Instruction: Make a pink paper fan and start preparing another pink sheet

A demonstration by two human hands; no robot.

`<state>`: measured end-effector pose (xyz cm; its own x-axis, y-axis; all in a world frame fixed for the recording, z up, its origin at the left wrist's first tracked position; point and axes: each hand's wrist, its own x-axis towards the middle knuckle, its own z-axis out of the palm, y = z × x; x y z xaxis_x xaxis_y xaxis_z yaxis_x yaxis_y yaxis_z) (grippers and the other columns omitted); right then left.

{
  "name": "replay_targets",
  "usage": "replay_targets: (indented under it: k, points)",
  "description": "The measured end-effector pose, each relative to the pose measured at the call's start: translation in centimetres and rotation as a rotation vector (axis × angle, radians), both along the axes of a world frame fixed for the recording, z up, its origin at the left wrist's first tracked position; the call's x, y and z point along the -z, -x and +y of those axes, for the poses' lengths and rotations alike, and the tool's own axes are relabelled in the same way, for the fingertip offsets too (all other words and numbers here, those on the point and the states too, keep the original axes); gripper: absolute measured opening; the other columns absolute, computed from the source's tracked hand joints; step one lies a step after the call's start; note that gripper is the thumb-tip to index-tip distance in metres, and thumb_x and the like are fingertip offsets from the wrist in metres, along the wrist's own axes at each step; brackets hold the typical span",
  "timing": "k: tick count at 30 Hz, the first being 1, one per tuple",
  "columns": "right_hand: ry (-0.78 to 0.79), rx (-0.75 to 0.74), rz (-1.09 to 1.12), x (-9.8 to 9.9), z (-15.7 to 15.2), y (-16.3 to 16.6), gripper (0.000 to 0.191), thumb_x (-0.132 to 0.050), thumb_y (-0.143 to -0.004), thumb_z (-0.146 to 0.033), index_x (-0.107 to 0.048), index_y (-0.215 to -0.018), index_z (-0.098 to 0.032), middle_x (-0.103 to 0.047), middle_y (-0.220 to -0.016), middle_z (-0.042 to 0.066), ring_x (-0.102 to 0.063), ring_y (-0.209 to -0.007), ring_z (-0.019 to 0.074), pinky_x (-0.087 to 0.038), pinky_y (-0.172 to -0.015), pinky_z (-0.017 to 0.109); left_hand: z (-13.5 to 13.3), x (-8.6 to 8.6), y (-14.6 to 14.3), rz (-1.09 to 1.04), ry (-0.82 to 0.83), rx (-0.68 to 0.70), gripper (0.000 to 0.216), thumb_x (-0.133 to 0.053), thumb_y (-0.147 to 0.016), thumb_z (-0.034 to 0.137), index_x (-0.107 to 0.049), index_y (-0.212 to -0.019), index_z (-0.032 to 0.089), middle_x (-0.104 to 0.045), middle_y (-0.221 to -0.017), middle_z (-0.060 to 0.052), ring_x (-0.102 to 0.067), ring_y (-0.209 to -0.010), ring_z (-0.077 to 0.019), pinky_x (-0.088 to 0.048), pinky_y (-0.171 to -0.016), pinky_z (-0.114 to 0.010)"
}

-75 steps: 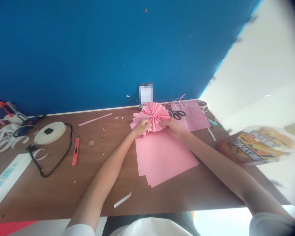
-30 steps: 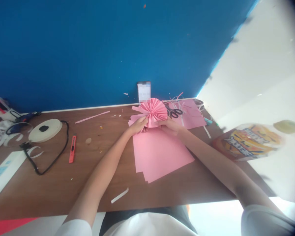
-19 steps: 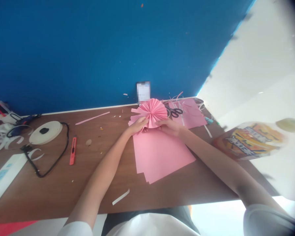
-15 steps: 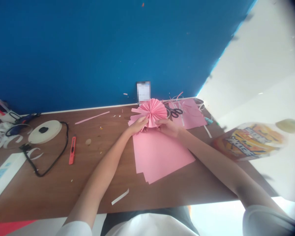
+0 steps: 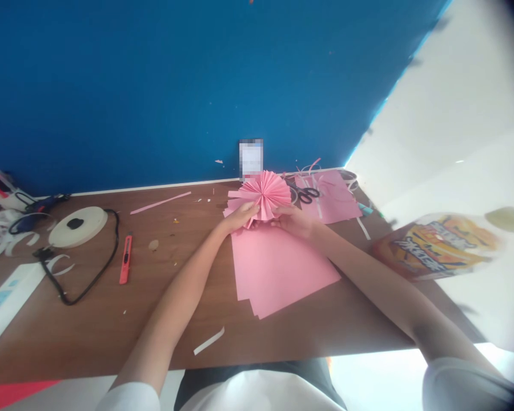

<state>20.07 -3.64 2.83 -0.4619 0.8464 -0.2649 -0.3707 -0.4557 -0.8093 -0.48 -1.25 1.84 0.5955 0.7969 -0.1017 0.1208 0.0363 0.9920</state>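
A round pleated fan of pink paper (image 5: 265, 188) is held up between my two hands, its folds spreading from the centre. My left hand (image 5: 243, 217) grips its lower left edge, thumb on the front. On the lower right edge my right hand (image 5: 292, 220) is closed, with the fingers partly hidden behind the paper. Below the hands lie overlapping pink paper sheets (image 5: 282, 274) on the brown table (image 5: 154, 319). Scissors with dark handles (image 5: 306, 195) rest just right of the fan.
A red box cutter (image 5: 126, 260), a white tape roll (image 5: 79, 228) and a black cable (image 5: 111, 257) lie to the left. A white power strip (image 5: 8, 302) is at the left edge. A phone-like screen (image 5: 251, 158) leans on the blue wall. A bright-labelled bottle (image 5: 441, 245) stands right.
The fan and both hands stay in nearly the same place, with only slight shifts of the fingers. The view has tilted a little.
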Motion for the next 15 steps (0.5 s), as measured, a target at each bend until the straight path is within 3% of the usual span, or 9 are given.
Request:
replay_targets:
  k: [5,15]
  points:
    - [-0.048,0.045,-0.011,-0.61,-0.06,-0.09,0.012,-0.075,-0.066,-0.015,-0.064,-0.066,-0.018,-0.062,-0.066,-0.001,-0.059,-0.071,0.0120,-0.049,-0.074,0.028,-0.18,-0.40,0.08,0.025,-0.037,0.018,0.036,-0.063,-0.079,0.046,-0.052,-0.086,0.012,-0.063,-0.072,-0.005,-0.059,-0.059,-0.0106,-0.046,-0.052,-0.022]
    - [-0.079,0.018,0.014,-0.23,0.15,0.05,0.008,-0.070,-0.067,-0.018,-0.062,-0.069,-0.019,-0.064,-0.073,0.001,-0.058,-0.076,0.0147,-0.046,-0.077,0.031,-0.05,-0.45,0.11,0.007,-0.006,0.016,0.029,-0.058,-0.082,0.039,-0.054,-0.078,0.011,-0.062,-0.068,-0.005,-0.057,-0.056,-0.0097,-0.044,-0.048,-0.021]
